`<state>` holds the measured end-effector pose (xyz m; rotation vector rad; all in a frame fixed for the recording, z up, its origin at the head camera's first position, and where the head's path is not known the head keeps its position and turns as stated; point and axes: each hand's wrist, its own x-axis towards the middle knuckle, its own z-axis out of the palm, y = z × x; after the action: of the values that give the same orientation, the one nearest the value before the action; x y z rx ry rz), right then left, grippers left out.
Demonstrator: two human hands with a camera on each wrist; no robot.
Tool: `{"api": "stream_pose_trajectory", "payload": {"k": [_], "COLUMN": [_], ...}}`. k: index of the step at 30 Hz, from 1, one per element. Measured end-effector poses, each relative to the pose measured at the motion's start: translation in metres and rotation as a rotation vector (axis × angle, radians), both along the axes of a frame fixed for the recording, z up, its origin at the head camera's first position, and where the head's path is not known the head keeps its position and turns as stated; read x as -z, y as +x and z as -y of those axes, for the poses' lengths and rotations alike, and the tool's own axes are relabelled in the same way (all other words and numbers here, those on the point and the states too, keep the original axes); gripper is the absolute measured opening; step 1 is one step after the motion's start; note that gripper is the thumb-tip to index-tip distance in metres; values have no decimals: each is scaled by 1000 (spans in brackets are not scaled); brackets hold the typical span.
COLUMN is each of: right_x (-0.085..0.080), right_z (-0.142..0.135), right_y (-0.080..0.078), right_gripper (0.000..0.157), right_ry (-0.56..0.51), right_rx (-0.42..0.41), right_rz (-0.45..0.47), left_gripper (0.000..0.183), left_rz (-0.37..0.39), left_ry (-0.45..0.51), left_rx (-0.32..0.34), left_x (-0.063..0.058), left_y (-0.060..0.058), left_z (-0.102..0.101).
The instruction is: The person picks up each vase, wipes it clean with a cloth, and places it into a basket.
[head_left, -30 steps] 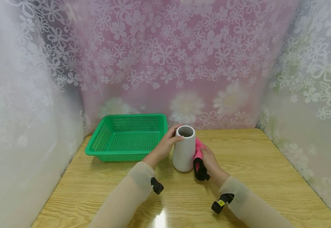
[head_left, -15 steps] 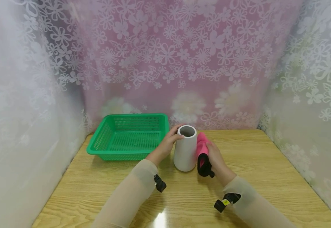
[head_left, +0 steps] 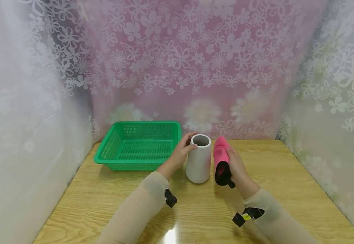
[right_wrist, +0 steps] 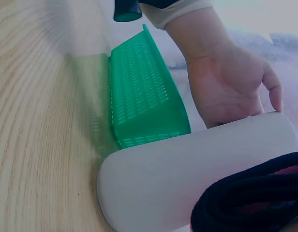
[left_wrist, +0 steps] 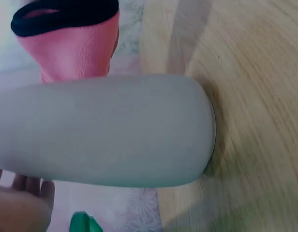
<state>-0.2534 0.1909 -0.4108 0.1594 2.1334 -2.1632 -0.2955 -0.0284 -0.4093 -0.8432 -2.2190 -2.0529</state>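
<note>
A tall white vase [head_left: 198,166] stands upright on the table, its round mouth facing up. My left hand [head_left: 179,156] holds it near the rim, thumb on the near side and fingers round the back. To the right of the vase, my right hand [head_left: 238,169] grips a pink cloth sleeve [head_left: 221,152] with a black-edged opening [right_wrist: 245,203] and a small black tab. A narrow gap separates sleeve and vase in the head view. The left wrist view has the vase [left_wrist: 105,130] across its middle, with the pink sleeve [left_wrist: 76,53] behind. Much of my right hand's grip is hidden there.
A green plastic basket [head_left: 140,162] with slotted sides sits at the back left, close beside my left hand. The wooden table [head_left: 287,196] extends to the right. Floral curtains [head_left: 195,67] hang behind and at both sides.
My right hand has drawn the pink sleeve away from the vase to the right, and the sleeve now stands more upright. My left hand stays on the vase, which keeps its place.
</note>
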Motion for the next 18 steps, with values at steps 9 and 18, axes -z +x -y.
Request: {"api": "stream_pose_trajectory", "payload": {"k": [9, 18], "right_x": [-8, -10], "right_z": [-5, -6], "right_y": [5, 6], "right_gripper": [59, 60], "right_ry": [-55, -63], "right_rx": [-7, -17], "right_rz": [-31, -54], "left_gripper": [66, 63], "left_rz": [-131, -98], "left_ry": [-284, -268], "left_rx": [-416, -472], "left_x": [0, 0], "left_y": [27, 28], "left_z": [-8, -13]}}
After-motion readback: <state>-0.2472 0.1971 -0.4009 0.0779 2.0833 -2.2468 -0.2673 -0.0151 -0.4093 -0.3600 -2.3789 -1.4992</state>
